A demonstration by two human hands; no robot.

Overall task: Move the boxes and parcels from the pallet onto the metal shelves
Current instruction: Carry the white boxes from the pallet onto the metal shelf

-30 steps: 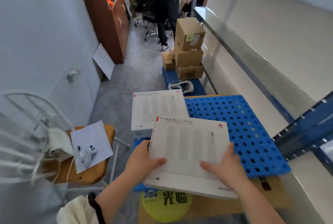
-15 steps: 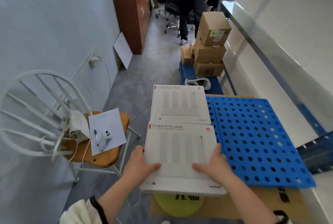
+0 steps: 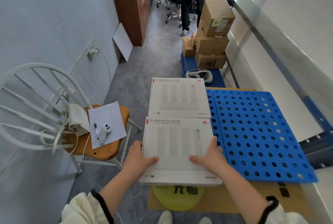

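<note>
A flat white router box (image 3: 178, 144) is held level in front of me. My left hand (image 3: 137, 160) grips its left edge, thumb on top. My right hand (image 3: 211, 157) grips its right edge, thumb on top too. A second identical white box (image 3: 178, 97) lies just beyond it on the left part of the blue perforated pallet (image 3: 255, 131). Further back, brown cardboard boxes (image 3: 212, 34) stand stacked on another blue pallet. The metal shelf (image 3: 281, 30) with a grey edge and blue upright runs along the right side.
A white chair (image 3: 59, 115) with a wooden seat stands at left, carrying paper, a pen, a white controller and a bag. A white headset (image 3: 198, 75) lies behind the far box. Flat cardboard with a yellow disc (image 3: 178, 196) lies at my feet. People and office chairs stand at the back.
The box I hold has come down and left, now level and lined up just in front of the second white box. My view has tilted down and left.
</note>
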